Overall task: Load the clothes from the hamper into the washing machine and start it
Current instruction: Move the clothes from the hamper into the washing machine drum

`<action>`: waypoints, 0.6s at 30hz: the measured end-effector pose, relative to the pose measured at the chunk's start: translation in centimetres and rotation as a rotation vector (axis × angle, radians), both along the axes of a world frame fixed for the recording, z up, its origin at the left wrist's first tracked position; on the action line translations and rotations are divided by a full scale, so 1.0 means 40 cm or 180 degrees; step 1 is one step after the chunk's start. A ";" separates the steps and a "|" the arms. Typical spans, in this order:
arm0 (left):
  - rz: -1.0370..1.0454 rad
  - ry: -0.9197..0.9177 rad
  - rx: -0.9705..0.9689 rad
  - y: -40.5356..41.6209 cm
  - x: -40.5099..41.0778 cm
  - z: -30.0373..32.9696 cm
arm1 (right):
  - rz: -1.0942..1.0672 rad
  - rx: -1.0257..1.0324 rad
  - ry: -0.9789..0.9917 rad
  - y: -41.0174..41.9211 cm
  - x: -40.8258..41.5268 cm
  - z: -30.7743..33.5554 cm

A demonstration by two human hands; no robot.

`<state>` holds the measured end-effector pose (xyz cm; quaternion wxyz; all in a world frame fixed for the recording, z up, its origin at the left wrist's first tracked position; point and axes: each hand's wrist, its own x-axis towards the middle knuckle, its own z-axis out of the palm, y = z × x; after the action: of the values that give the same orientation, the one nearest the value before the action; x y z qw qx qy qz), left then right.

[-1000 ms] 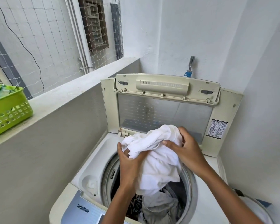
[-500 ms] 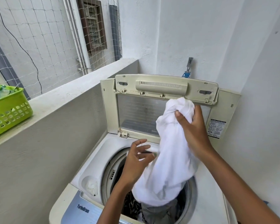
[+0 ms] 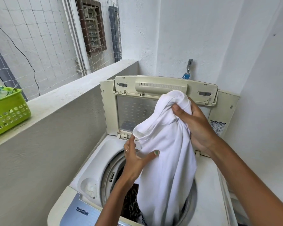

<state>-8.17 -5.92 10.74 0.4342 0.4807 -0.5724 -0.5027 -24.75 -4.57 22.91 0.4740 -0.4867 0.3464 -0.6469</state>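
A white garment [image 3: 167,160] hangs over the round drum opening of the top-loading washing machine [image 3: 95,160], its lower end down inside the drum. My right hand [image 3: 196,126] grips the garment's bunched top, level with the raised lid [image 3: 165,88]. My left hand [image 3: 135,158] pinches the cloth lower down on its left side, thumb pressed on the fabric. Dark patterned clothes [image 3: 131,203] lie in the drum beside the white cloth. The hamper is out of sight.
A green plastic basket [image 3: 8,111] stands on the concrete ledge [image 3: 69,98] to the left. Walls close in behind and to the right of the machine. A tap [image 3: 188,69] sticks out above the lid. The control panel [image 3: 78,214] is at the near edge.
My right hand lifted the bunched white garment upward so it now hangs stretched into the drum. My left hand let go of the bundle, then took hold of the cloth lower down.
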 end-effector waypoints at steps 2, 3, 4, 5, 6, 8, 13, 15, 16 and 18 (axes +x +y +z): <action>-0.0473 0.0250 0.0264 -0.006 0.016 0.017 | 0.0057 0.0033 -0.0020 -0.001 -0.004 0.004; -0.0698 0.0320 0.0441 -0.005 0.023 0.030 | 0.0048 0.0050 0.0016 -0.003 -0.008 0.006; -0.0816 0.0346 0.0577 -0.006 0.032 0.040 | -0.0023 0.0043 0.0146 -0.005 -0.014 0.006; -0.0828 0.0382 0.0633 -0.007 0.042 0.051 | -0.0163 0.0019 0.0360 -0.007 -0.024 0.009; -0.0743 0.0457 0.0623 -0.013 0.052 0.058 | -0.0358 -0.0010 0.0682 -0.011 -0.042 0.009; -0.0483 0.0535 0.0442 -0.033 0.076 0.079 | -0.0750 -0.0009 0.1429 -0.018 -0.090 0.008; 0.0272 -0.0417 -0.0692 -0.126 0.149 0.144 | -0.0845 0.0318 0.2715 -0.012 -0.188 0.019; 0.0353 -0.0615 -0.0941 -0.157 0.161 0.174 | -0.0835 0.0429 0.2978 -0.013 -0.207 0.026; 0.0358 -0.0696 -0.1008 -0.170 0.164 0.189 | -0.0860 0.0467 0.3078 -0.016 -0.214 0.029; 0.0290 -0.0985 -0.1095 -0.192 0.168 0.216 | -0.0874 0.0549 0.3300 -0.023 -0.230 0.036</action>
<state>-1.45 -13.59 19.38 0.4391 0.4962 -0.6871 -0.2980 -33.94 -5.50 24.34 0.1903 -0.6516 0.6470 -0.3473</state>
